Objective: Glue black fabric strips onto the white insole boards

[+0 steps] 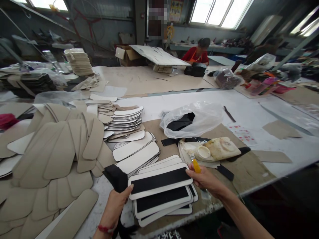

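A white rounded panel with a black strip on it (159, 180) lies on top of a stack of similar panels near the table's front edge. My left hand (116, 202) pinches its left end, thumb on top, and a black fabric piece (116, 177) sticks up from the same hand. At the panel's right end, my right hand (201, 177) holds a yellow-handled brush (196, 165) and touches the corner with its fingers. Behind the brush lies a glue-stained white container (221, 148). Plain white panels (139, 156) are stacked just behind the black-striped ones.
Many beige panels (59, 149) spread over the left side. A clear plastic bag (206, 116) with black pieces sits behind the container. Further back are a raised white board (159, 54), a wrapped bundle (228, 79) and a person in red (196, 54). The table's front edge runs below my right forearm.
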### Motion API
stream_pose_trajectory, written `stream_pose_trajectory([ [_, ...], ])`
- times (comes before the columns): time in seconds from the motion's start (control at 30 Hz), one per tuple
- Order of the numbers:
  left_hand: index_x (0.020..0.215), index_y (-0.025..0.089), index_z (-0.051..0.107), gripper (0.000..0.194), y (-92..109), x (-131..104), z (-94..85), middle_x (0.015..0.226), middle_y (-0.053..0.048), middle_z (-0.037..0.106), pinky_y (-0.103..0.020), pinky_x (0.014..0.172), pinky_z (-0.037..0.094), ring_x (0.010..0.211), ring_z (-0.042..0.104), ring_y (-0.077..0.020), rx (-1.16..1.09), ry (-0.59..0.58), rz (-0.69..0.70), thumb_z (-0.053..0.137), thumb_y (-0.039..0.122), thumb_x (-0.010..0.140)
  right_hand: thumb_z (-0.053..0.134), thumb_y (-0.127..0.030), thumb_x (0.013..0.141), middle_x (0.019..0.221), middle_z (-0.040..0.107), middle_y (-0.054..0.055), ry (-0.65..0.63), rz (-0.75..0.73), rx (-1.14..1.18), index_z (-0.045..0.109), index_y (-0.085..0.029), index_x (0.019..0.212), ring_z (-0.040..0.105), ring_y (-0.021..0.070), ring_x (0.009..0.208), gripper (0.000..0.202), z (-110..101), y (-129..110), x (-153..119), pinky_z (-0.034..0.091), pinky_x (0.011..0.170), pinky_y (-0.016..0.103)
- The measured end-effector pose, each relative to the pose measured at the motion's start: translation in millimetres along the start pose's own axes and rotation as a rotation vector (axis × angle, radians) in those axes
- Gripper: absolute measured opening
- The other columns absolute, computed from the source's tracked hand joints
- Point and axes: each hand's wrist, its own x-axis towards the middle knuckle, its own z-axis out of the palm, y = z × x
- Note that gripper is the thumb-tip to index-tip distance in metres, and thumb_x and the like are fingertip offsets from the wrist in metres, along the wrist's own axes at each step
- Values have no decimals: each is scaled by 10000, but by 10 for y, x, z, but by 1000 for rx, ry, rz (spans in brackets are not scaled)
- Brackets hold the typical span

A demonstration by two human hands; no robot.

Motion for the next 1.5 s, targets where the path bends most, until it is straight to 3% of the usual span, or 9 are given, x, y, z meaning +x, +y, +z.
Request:
stream_pose_trajectory([
  [0.13, 932, 102, 608, 441, -55, -126, 2, 822, -58, 675, -279, 688, 460, 727, 590, -178, -50, -10, 4, 626, 414, 622, 508, -464, 734, 507, 334, -80, -1, -82, -81, 391, -197, 640, 283, 59, 434, 306, 81, 154, -65, 235, 410, 189],
  [0.3, 971, 84, 616, 460, -111, -202, 30, 1003, -121, 657, -327, 853, 431, 982, 567, -250, 107, 102, -18, 566, 425, 666, 430, -396, 789, 572, 430, -37, 110, -199, -314, 448, -198, 669, 391, 103, 506, 232, 168, 289, -83, 338, 480, 221],
  [0.43, 902, 77, 639, 466, -147, -226, 51, 969, -135, 668, -346, 860, 426, 1021, 548, -300, 271, 179, -21, 563, 461, 649, 384, -391, 814, 614, 497, -14, 148, -226, -383, 478, -197, 699, 456, 129, 561, 244, 209, 297, -120, 376, 537, 242],
  [0.57, 959, 84, 620, 503, -192, -254, 85, 1041, -144, 642, -356, 901, 394, 1080, 511, -297, 295, 146, 12, 519, 489, 678, 431, -382, 785, 671, 550, 2, 218, -213, -413, 504, -193, 727, 502, 152, 636, 211, 233, 293, -133, 390, 594, 260],
  [0.77, 991, 94, 613, 520, -192, -320, 136, 1048, -134, 641, -337, 887, 415, 1106, 493, -297, 296, 201, 6, 538, 486, 659, 428, -395, 782, 649, 521, 0, 331, -238, -523, 457, -206, 680, 484, 156, 621, 217, 255, 367, -114, 381, 604, 274],
  [0.97, 1088, 80, 555, 575, -218, -334, 200, 1175, -160, 561, -348, 973, 328, 1181, 421, -270, 286, 187, 4, 488, 495, 695, 404, -393, 803, 606, 469, -21, 329, -233, -550, 376, -223, 644, 455, 141, 578, 235, 240, 409, -111, 359, 570, 266],
  [1.17, 1010, 88, 599, 516, -150, -361, 247, 1103, -154, 609, -353, 928, 380, 1142, 460, -290, 298, 175, -32, 489, 483, 697, 408, -363, 809, 583, 488, -17, 374, -242, -604, 386, -230, 631, 444, 139, 553, 223, 218, 482, -52, 350, 546, 263],
  [1.5, 1082, 91, 563, 529, -160, -328, 354, 1179, -127, 566, -329, 998, 311, 1202, 392, -264, 245, 209, 14, 528, 445, 691, 371, -416, 816, 582, 469, -12, 375, -204, -608, 379, -229, 657, 457, 154, 563, 246, 143, 553, -1, 343, 565, 281],
])
